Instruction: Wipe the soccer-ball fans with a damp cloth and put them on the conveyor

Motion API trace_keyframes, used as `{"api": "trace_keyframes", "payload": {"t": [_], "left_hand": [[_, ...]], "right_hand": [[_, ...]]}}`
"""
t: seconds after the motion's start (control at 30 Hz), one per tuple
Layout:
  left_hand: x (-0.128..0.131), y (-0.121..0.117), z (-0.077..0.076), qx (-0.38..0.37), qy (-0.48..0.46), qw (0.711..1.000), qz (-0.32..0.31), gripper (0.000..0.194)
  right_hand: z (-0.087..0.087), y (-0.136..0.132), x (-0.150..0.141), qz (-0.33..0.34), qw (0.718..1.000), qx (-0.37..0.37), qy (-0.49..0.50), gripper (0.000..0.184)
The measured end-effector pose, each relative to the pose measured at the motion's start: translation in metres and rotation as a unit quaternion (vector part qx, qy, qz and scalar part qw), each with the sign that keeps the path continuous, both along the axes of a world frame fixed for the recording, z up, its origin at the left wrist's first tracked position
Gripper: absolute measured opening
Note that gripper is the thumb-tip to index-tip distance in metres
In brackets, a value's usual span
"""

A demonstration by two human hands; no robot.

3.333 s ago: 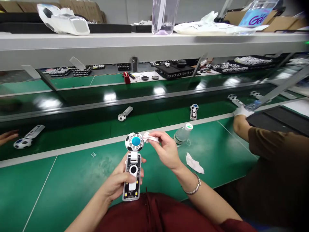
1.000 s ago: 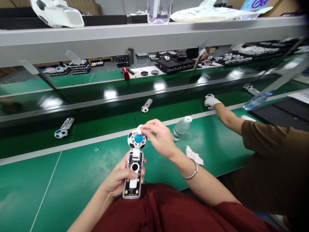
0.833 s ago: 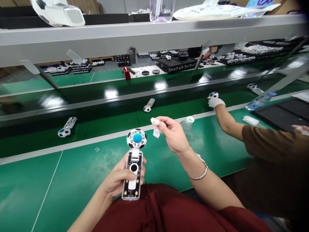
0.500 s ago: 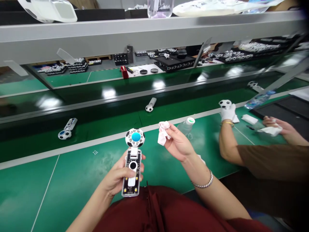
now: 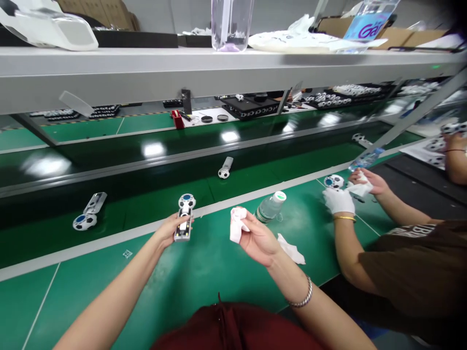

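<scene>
My left hand [image 5: 170,230] is closed around a small handheld fan [image 5: 186,201], held out over the near edge of the conveyor. Its round head has a black-and-white football pattern and a blue centre; the clear body shows a dark circuit board. Pinched between the fingers of my right hand [image 5: 260,243] is a crumpled white tissue [image 5: 236,230], apart from the fan. Just beyond that hand stands a clear bottle [image 5: 270,206] with a white cap. Another white tissue [image 5: 292,250] lies on the green table to its right.
Similar fans lie on the dark green belt, one at the left [image 5: 86,221] and one in the middle [image 5: 225,168]. On my right a co-worker's gloved hand [image 5: 340,200] holds another fan. A grey shelf [image 5: 146,73] with bottles and bags crosses above the belt.
My left hand has carried the fan forward, away from my body to the belt's edge. My right hand still holds the tissue. The camera view has tilted up and shifted to the right.
</scene>
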State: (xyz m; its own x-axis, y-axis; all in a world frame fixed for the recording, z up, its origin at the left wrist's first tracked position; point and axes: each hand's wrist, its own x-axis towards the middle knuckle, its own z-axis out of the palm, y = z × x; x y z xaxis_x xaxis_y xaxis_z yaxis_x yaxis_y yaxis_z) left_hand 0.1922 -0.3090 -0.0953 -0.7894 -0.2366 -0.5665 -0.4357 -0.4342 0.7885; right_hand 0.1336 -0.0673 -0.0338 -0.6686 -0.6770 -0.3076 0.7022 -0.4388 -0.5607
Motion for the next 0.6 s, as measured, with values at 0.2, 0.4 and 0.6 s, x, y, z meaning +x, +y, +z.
{"api": "trace_keyframes", "payload": {"t": [0.2,0.4,0.6], "left_hand": [[-0.057,-0.041,-0.039,-0.063,0.01,0.996,0.067,0.012],[-0.074,-0.059,-0.059,-0.225,-0.016,0.958,0.179,0.034],[-0.028,-0.125,-0.055,-0.469,-0.136,0.802,0.344,0.072]], "right_hand": [[-0.002,0.009,0.007,0.012,0.998,0.03,-0.052,0.027],[-0.021,0.023,-0.006,-0.03,0.985,0.073,-0.155,0.031],[-0.029,0.012,-0.015,0.001,0.976,0.139,-0.169,0.038]]}}
